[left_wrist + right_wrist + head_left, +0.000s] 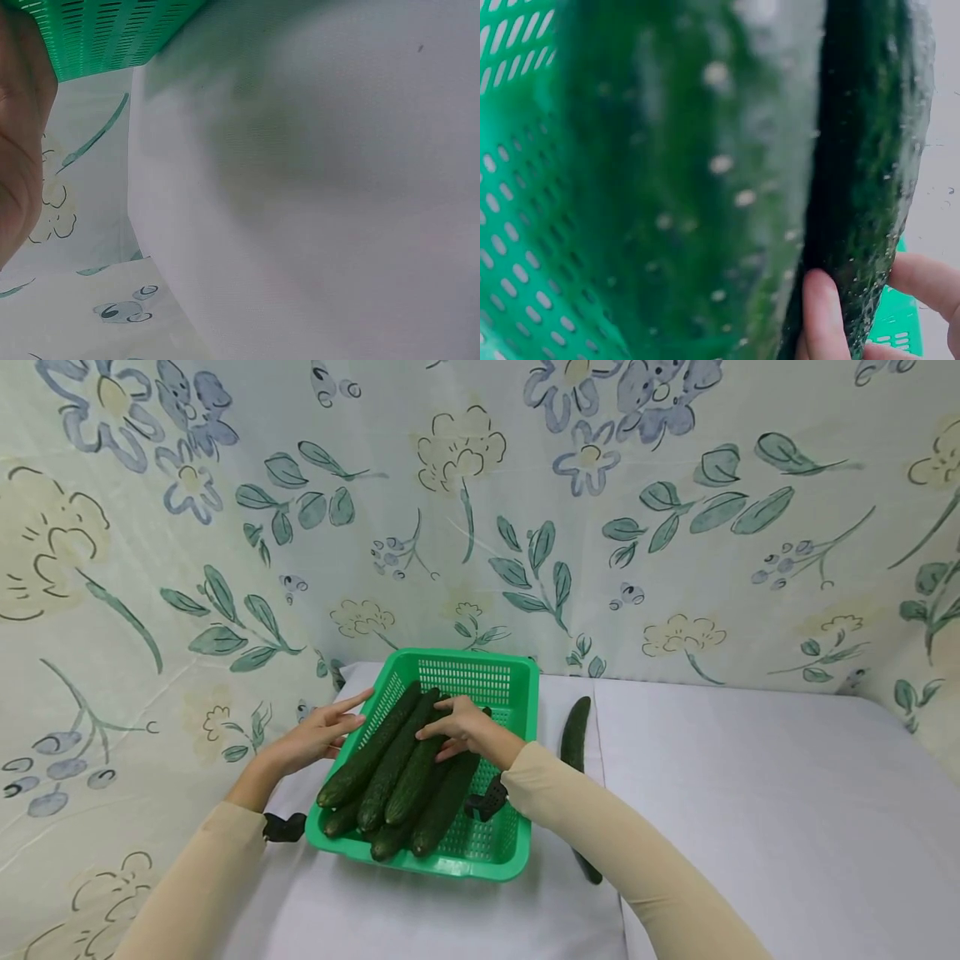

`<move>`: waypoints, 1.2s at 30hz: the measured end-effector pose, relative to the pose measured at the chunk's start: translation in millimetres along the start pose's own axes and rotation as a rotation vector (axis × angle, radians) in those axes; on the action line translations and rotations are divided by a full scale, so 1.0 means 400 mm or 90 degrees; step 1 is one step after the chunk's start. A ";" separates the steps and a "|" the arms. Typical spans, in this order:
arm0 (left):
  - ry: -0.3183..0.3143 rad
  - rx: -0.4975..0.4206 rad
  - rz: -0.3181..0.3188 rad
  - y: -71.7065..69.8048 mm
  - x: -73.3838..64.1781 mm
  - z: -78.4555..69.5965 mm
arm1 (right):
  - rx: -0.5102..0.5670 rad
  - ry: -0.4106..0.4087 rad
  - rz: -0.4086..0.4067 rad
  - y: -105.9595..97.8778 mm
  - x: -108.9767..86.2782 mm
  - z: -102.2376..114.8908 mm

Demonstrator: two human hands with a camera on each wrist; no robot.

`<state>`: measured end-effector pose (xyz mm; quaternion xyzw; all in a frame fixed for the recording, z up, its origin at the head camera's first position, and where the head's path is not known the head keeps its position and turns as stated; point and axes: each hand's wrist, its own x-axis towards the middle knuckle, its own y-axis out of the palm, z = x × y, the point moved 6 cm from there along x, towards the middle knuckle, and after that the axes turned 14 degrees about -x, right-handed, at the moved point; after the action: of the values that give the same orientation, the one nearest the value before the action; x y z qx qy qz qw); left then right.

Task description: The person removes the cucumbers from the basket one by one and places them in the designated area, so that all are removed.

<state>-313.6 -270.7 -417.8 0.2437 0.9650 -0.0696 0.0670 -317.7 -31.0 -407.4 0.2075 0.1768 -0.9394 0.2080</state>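
Observation:
A green plastic basket (pixel 534 702) holds several dark green cucumbers (pixel 369 760), piled lengthwise toward its left side. My right hand (pixel 468 725) reaches into the basket from the right. Its thumb and fingers pinch one cucumber (pixel 866 187) from both sides near its far end; that cucumber still lies among the others. In the right wrist view a second cucumber (pixel 690 187) fills the foreground, blurred. At the basket's left side, my left hand (pixel 318 731) touches the outer wall with fingers stretched out. The left wrist view shows only part of this hand (pixel 22 135) beside the basket wall.
Another cucumber (pixel 575 735) lies on the white cloth to the right of the basket, partly covered by my right sleeve (pixel 600 827). White cloth (pixel 750 810) covers the table. A floral curtain (pixel 480 527) hangs behind and on the left.

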 end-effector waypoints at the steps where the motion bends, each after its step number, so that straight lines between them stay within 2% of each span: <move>1: 0.000 0.000 0.000 0.000 0.000 -0.001 | 0.004 0.002 0.000 -0.001 0.001 0.000; 16: 0.002 0.000 0.003 0.004 -0.003 -0.001 | 0.038 0.025 0.012 -0.012 -0.003 0.000; 23: 0.005 0.010 0.003 0.001 0.000 -0.003 | 0.031 0.032 0.023 -0.021 -0.006 0.004; 36: 0.009 0.019 0.005 -0.001 -0.001 -0.002 | 0.057 -0.001 0.015 -0.050 -0.030 0.029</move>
<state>-313.7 -271.0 -417.0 0.2491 0.9633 -0.0820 0.0565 -320.9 -14.9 -387.0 0.2182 0.1319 -0.9439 0.2098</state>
